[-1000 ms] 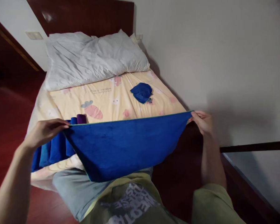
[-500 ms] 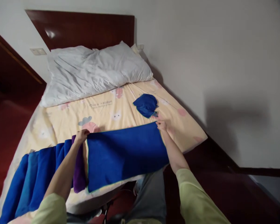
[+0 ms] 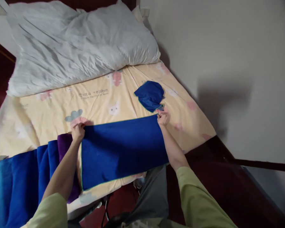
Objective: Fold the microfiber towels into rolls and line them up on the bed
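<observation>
A blue towel (image 3: 123, 148) with a thin green edge lies spread flat along the near side of the bed. My left hand (image 3: 78, 131) pinches its far left corner, and my right hand (image 3: 162, 119) pinches the far right corner. Just beyond my right hand sits a crumpled blue cloth (image 3: 149, 96) with the same green edging. Beside my left forearm, a purple folded towel (image 3: 64, 145) lies at the end of a row of folded blue towels (image 3: 23, 180), one of them a lighter blue (image 3: 4, 186). My left forearm covers part of the purple one.
A large white pillow (image 3: 85, 47) lies across the head of the bed. The yellow patterned sheet (image 3: 123, 104) covers the mattress. A bare wall (image 3: 228, 57) stands to the right, with dark red floor (image 3: 199, 167) below the bed's right edge.
My view has tilted down and come closer to the bed. Both hands still pinch the blue towel's far corners, and the towel stays spread out.
</observation>
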Demonstrator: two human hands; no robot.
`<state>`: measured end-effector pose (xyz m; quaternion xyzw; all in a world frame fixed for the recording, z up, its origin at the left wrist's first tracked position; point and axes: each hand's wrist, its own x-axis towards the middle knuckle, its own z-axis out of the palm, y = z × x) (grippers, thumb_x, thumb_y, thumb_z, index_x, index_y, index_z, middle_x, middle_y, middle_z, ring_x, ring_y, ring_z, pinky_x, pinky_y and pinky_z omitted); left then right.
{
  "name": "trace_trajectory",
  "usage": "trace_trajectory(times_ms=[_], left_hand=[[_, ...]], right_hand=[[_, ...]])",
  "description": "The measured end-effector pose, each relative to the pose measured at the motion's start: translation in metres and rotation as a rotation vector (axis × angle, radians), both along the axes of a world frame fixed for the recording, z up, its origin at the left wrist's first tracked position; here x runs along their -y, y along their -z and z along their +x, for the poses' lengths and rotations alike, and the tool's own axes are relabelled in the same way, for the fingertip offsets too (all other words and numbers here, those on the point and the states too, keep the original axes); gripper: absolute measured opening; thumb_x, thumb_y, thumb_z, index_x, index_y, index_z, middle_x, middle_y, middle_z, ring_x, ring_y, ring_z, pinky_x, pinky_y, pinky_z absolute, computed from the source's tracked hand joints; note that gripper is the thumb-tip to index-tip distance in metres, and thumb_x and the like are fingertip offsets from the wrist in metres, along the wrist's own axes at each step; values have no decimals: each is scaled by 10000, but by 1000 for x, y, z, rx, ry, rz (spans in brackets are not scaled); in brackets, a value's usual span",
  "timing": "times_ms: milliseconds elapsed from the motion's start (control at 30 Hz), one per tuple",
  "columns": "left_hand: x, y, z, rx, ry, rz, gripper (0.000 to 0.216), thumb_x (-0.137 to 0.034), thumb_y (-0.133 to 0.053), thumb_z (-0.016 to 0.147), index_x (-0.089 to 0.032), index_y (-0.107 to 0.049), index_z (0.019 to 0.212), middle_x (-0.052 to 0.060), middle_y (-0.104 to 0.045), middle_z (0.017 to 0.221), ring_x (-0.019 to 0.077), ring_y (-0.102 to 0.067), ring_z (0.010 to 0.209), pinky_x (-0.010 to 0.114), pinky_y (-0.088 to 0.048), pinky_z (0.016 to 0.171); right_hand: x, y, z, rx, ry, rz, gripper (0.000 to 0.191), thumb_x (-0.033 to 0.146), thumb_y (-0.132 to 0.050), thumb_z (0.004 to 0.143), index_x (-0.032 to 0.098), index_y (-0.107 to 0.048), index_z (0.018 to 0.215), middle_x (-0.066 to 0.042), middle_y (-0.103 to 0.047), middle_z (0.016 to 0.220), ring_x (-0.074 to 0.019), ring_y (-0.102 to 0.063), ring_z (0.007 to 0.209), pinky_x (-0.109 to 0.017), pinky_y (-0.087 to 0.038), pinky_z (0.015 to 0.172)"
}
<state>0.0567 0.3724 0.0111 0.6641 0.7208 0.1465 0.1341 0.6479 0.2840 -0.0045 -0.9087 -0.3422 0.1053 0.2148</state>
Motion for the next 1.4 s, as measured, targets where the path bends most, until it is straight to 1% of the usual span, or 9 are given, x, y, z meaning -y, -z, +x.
trace_trajectory(times_ms=[133, 233, 400, 500, 667, 800, 967, 1233, 1400], left_hand=[[29, -3, 19, -9, -13, 143, 444, -290, -477, 938, -79, -632, 1297, 275, -558, 1368, 394, -525, 1323, 579, -429, 1127], [64, -8, 31, -3, 82, 206, 564, -334, -482, 955, -66, -527, 1449, 282, -400, 1565, 416, -348, 1493, 629, -295, 1220], [135, -15, 57, -33, 268, 126, 636, -419, -392, 1014, -96, -432, 1561, 197, -180, 1727, 381, -96, 1612, 627, -132, 1287], [166, -13, 79, -27, 270, 88, 683, -463, -378, 1025, -109, -370, 1608, 175, -133, 1741, 370, -33, 1621, 637, -85, 1290], [184, 1, 97, -4, 210, 46, 698, -452, -394, 1026, -120, -328, 1637, 162, -146, 1739, 385, -31, 1618, 667, -37, 1282], [181, 7, 96, -38, 203, 52, 684, -442, -398, 1032, -144, -323, 1643, 149, -158, 1739, 371, -49, 1620, 672, -34, 1278], [187, 3, 97, -64, 207, 49, 676, -458, -367, 1044, -111, -359, 1624, 168, -179, 1731, 370, -66, 1619, 648, -65, 1283], [271, 5, 62, -34, 142, 58, 677, -455, -330, 1046, -115, -347, 1631, 151, -152, 1741, 343, -67, 1623, 607, -79, 1303], [294, 2, 46, -26, 112, 62, 677, -444, -326, 1043, -109, -340, 1632, 173, -141, 1738, 344, -76, 1622, 607, -85, 1304]], right_hand=[[2, -8, -1, 26, -25, -17, 349, 298, -613, 950, 133, -711, 1241, -191, -742, 1107, -323, -716, 1009, -466, -545, 953], [10, -18, -4, 79, -60, -16, 513, 314, -585, 952, 122, -565, 1427, -220, -666, 1314, -330, -691, 1068, -491, -534, 963], [47, -32, -58, 237, -394, 84, 553, 339, -437, 1036, 123, -449, 1545, -218, -412, 1618, -338, -508, 1400, -496, -451, 1118], [80, -26, -104, 261, -594, 111, 582, 425, -351, 1078, 160, -412, 1592, -160, -312, 1695, -318, -280, 1565, -537, -290, 1247], [113, 1, -140, 196, -604, -34, 650, 483, -315, 1079, 161, -337, 1642, -125, -192, 1742, -348, -77, 1620, -622, -87, 1284], [111, 10, -137, 221, -603, -57, 660, 493, -316, 1079, 167, -312, 1653, -109, -148, 1753, -344, -36, 1624, -618, -28, 1287], [111, 3, -134, 213, -625, -87, 657, 489, -328, 1080, 165, -313, 1652, -112, -161, 1750, -341, -63, 1622, -605, -41, 1290], [203, 0, -90, 264, -517, -118, 634, 463, -275, 1091, 159, -329, 1644, -120, -180, 1744, -283, -137, 1621, -539, -103, 1305], [229, -1, -67, 275, -521, -170, 637, 461, -283, 1087, 169, -303, 1654, -106, -184, 1743, -251, -163, 1619, -523, -104, 1310]])
